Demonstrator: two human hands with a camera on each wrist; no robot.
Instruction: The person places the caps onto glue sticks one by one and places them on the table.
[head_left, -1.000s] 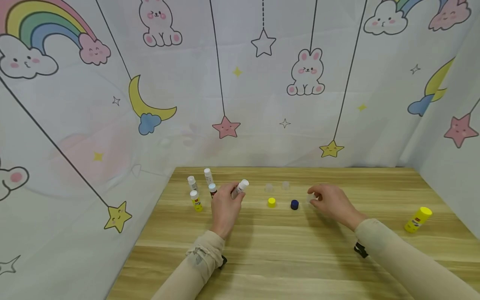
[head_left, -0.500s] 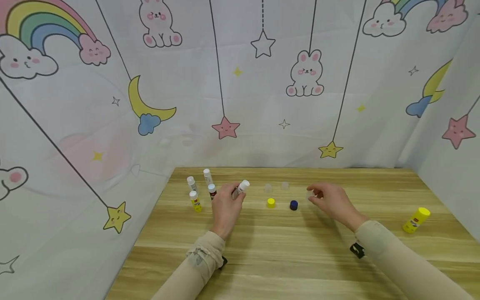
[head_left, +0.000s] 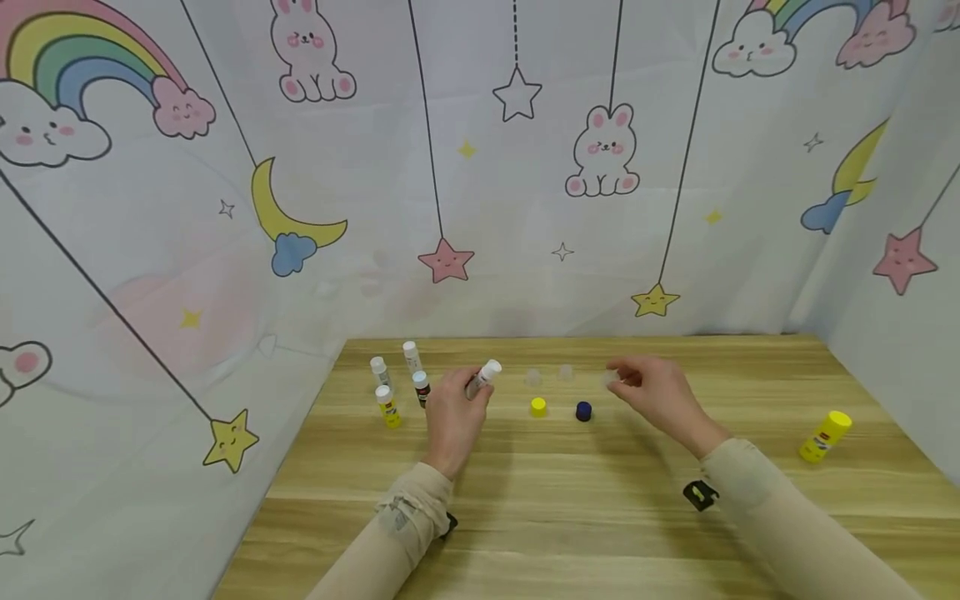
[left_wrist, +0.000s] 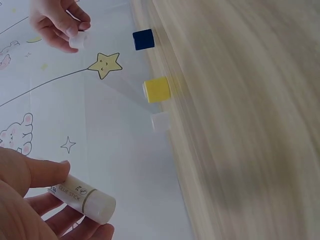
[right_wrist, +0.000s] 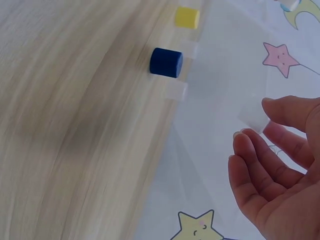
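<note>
One white glue stick (head_left: 480, 382) is gripped in the left hand (head_left: 456, 417), tilted above the bench (head_left: 562, 517) to the left of the blue cap (head_left: 583, 412). Right of that cap and raised, the right hand (head_left: 663, 396) pinches a translucent cap (head_left: 611, 380). A yellow cap (head_left: 538, 407) sits near the blue cap's left, two clear caps (head_left: 566, 372) behind and leftward, four upright glue sticks (head_left: 388, 408) well left, a yellow glue stick (head_left: 826, 436) well right.

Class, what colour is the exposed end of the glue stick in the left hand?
White; the exposed end of the glue stick shows best in the left wrist view.
</note>
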